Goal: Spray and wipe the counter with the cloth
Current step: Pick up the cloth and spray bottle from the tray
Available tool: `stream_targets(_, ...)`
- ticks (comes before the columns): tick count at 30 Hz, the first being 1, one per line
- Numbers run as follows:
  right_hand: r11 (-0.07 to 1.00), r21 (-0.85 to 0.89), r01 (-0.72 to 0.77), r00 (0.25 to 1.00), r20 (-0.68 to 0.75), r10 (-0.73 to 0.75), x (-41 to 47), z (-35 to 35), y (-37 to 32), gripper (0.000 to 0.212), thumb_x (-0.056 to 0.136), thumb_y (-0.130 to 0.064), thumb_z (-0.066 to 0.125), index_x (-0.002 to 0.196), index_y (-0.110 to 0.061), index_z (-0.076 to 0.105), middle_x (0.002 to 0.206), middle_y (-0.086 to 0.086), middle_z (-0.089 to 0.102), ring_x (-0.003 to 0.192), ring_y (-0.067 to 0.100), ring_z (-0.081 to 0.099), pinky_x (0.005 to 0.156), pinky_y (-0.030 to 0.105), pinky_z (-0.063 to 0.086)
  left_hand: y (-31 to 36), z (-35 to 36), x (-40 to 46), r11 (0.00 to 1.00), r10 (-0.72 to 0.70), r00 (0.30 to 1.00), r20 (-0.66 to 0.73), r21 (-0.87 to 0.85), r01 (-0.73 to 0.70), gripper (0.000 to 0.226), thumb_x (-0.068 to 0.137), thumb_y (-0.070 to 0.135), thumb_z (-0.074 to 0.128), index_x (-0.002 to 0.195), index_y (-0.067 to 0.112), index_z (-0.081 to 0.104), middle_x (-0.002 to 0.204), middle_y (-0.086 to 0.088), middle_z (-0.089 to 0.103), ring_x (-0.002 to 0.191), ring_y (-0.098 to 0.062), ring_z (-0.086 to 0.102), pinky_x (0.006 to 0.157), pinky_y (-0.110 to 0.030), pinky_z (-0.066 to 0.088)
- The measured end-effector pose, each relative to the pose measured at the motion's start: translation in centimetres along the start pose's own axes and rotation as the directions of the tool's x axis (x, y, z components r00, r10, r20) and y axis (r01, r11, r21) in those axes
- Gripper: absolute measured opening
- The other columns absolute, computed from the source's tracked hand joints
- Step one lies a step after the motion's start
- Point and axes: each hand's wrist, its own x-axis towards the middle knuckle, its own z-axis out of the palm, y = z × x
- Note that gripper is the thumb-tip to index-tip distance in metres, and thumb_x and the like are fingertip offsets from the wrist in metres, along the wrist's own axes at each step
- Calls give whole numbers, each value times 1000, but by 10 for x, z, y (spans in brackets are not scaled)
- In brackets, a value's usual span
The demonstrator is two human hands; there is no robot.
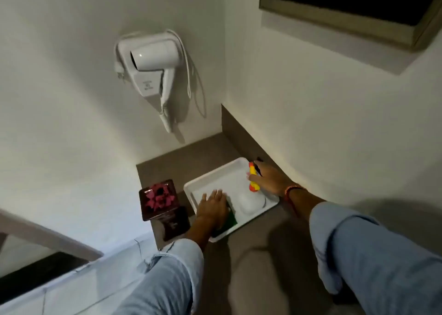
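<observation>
White tray [210, 174] is sitting on the brown desk [258, 255] — left hand [212, 208] is pressing flat on the green cloth [230, 216] inside it, right hand [267, 177] is gripping the spray bottle [252, 198]

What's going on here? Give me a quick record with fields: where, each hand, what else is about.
place: brown counter in a wall corner
left hand: flat on a green cloth inside a white tray
right hand: gripping the yellow-orange head of a white spray bottle standing in the tray
nearby: dark vase of pink flowers left of the tray; hairdryer on the wall
</observation>
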Motion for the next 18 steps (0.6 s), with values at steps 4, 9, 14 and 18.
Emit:
stream_targets(4, 992, 120, 42, 989, 137, -58, 0, 25, 33, 98, 74, -27, 83, 154, -23, 26, 154, -2, 43, 136, 17, 46, 110, 31, 38, -9, 45, -2, 999, -35, 984, 175, 4, 35, 66, 106, 41, 37, 160, 8, 18, 170, -11, 13, 157, -26, 12, 126, -47, 13)
stream_targets(9, 977, 196, 82, 996, -38, -76, 27, 56, 45, 111, 73, -18, 84, 158, -24, 13, 152, -1, 41, 132, 8, 41, 104, 23, 33, -17, 67, 6, 991, 10, 994, 110, 132, -25, 83, 102, 48, 45, 161, 3, 7, 170, -16, 6, 157, -30, 10, 126, -52, 7)
stream_targets(14, 974, 148, 169, 977, -153, -147, 49, 71, 49, 84, 84, -16, 74, 152, -6, 27, 150, 10, 46, 135, 25, 47, 112, 39, 39, -13, 70, 10, 990, -2, 997, 81, 142, -9, 67, 108, 32, 30, 159, -3, 4, 168, -23, 5, 156, -38, 9, 124, -58, 11)
stream_targets(18, 975, 110, 194, 950, -269, -158, 57, 77, 53, 53, 87, -12, 70, 133, 3, 48, 130, 17, 59, 116, 30, 60, 103, 45, 49, -5, 70, 16, 991, -32, 998, 46, 130, 26, 58, 110, 22, 28, 158, -6, 10, 166, -27, 13, 154, -42, 15, 119, -66, 22)
